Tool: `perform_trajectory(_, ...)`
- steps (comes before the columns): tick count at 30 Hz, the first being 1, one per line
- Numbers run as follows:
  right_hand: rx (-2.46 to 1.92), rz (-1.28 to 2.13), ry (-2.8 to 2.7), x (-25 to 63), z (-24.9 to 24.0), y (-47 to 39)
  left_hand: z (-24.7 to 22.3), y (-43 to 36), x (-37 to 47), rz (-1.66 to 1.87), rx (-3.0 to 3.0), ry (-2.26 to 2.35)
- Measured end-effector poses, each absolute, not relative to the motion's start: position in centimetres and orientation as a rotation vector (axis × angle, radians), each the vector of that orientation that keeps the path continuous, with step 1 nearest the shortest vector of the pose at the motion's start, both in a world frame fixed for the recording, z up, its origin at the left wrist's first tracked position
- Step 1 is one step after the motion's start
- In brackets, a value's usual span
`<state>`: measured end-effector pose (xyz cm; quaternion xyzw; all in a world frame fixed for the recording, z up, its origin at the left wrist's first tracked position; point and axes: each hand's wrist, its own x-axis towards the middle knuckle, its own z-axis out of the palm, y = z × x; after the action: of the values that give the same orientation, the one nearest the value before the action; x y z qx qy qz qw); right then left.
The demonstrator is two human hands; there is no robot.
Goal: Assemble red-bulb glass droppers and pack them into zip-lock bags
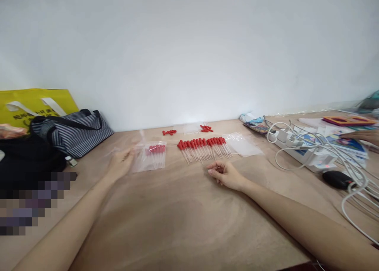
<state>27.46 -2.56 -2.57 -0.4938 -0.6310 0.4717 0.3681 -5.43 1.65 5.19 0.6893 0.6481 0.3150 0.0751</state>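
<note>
My left hand (pixel 122 161), smeared by motion, is at the left side of a clear plastic bag (pixel 142 165) that holds several droppers with red rubber bulbs (pixel 156 149). Thin clear film shows around its fingers, and their grip is too blurred to make out. My right hand (pixel 223 175) rests on the table with loosely curled fingers, thumb apart from them and nothing visible between. Just beyond it lies a row of red-bulbed droppers (pixel 204 146), bulbs toward the wall and pale tips toward me. Flat clear bags (pixel 244 144) lie at the row's right end.
Small groups of red bulbs (pixel 169 132) lie near the wall. At left are a striped bag (pixel 74 133) and a yellow bag (pixel 38 99). White cables (pixel 340 152), a power strip (pixel 318 160) and a black mouse (pixel 337 179) lie right. Another person's hand (pixel 361 136) rests far right.
</note>
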Motion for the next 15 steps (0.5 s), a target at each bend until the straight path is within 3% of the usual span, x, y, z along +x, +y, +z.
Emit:
perform_trajectory(5, -1.382, 0.577, -1.699, 29.1, -2.4, -0.7, 3.6, -2.4, 0.5, 0.485, 2.531, 1.115)
perform_trajectory(8, -1.554, 0.291, -1.733, 30.6, -1.4, 1.2, 1.6, -4.0, 2.3, 0.27, 2.632, 0.977)
perform_trajectory(15, -1.995, 0.296, -1.673, 31.0, 0.0, 5.3, -0.3, -4.6, 1.4, 0.66, 2.561, 1.01)
